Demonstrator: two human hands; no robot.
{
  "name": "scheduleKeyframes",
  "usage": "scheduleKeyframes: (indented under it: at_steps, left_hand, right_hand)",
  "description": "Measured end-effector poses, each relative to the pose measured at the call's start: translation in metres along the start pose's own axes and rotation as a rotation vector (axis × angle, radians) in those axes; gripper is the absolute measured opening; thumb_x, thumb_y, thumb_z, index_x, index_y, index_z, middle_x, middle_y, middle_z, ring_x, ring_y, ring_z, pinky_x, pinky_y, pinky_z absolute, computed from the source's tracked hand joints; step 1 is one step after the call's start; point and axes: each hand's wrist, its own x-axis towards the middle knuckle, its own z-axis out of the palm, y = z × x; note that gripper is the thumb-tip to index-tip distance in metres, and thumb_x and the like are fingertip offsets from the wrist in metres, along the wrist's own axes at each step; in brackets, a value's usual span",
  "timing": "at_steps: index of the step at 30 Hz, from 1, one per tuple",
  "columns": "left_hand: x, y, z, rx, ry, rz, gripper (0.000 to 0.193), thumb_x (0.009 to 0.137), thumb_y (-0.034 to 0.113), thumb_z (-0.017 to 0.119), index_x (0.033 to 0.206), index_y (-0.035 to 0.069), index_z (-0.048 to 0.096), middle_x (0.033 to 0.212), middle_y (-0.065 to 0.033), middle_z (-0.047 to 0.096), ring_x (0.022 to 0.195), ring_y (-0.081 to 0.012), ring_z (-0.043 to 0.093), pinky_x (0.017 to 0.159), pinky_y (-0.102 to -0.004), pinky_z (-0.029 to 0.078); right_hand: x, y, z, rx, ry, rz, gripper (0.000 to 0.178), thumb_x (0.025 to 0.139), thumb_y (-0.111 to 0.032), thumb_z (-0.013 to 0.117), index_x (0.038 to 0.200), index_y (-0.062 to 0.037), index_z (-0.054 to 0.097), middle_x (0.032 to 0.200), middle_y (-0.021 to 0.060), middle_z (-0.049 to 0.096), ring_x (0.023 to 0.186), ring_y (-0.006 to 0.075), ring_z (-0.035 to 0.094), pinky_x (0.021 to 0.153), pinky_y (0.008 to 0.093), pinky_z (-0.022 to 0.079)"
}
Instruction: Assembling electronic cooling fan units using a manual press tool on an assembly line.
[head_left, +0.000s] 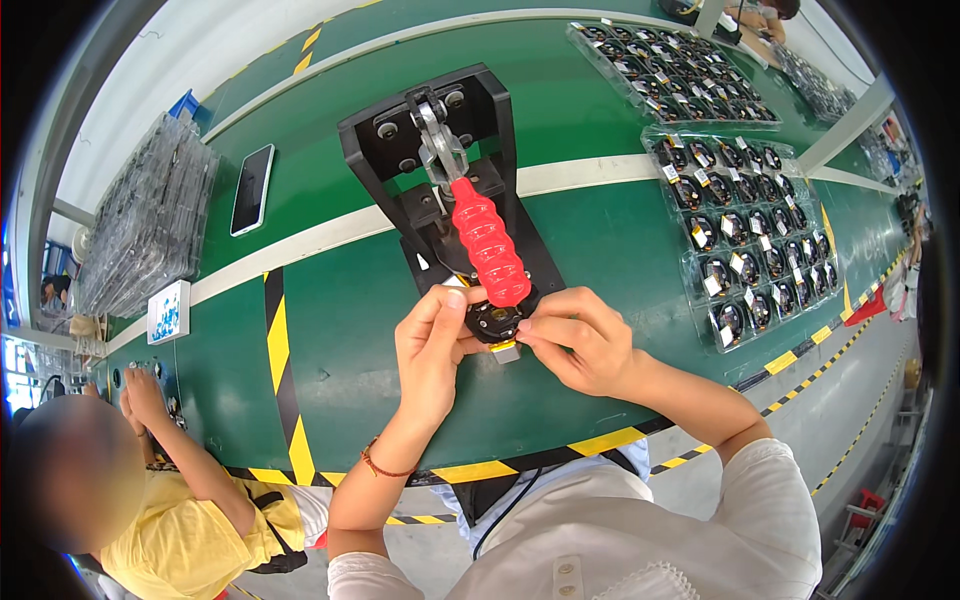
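Between my hands is a small round black part with a yellow and silver flat tab sticking out toward me. My left hand grips its left side, thumb and fingers closed on it. My right hand pinches at its right edge with thumb and forefinger. Just beyond my fingers stands a black toggle-clamp fixture. Its red ribbed handle points down toward me, the tip right above the round part. The handle hides some of the fixture's base.
Clear trays of similar round parts stand at the right. Stacked clear trays, a phone and a small white box lie at the left. A co-worker in a yellow shirt works at lower left. Striped tape edges the green table.
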Motion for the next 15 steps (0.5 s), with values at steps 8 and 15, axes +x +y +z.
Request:
scheduleKeyframes:
  at_steps: [8, 15]
  left_hand:
    - [0.001, -0.008, -0.004, 0.296, 0.079, 0.086, 0.018, 0.083, -0.006, 0.063, 0.100, -0.004, 0.062, 0.094, -0.0072, 0.066, 0.072, -0.0049, 0.061, 0.058, -0.0180, 0.049]
    - [0.002, -0.016, -0.007, 0.524, -0.007, 0.312, 0.022, 0.082, -0.010, 0.062, 0.102, -0.003, 0.061, 0.099, -0.0066, 0.064, 0.063, 0.0006, 0.053, 0.051, -0.0153, 0.042]
  right_hand:
    - [-0.002, 0.000, 0.006, -0.043, -0.024, 0.068, 0.035, 0.070, 0.006, 0.072, 0.101, -0.0029, 0.061, 0.084, 0.0090, 0.057, 0.069, 0.0200, 0.057, 0.053, 0.0283, 0.047]
    - [-0.001, 0.004, 0.005, 0.001, -0.040, 0.068, 0.034, 0.071, 0.006, 0.071, 0.102, -0.0019, 0.061, 0.086, 0.0096, 0.058, 0.068, 0.0205, 0.058, 0.054, 0.0292, 0.048]
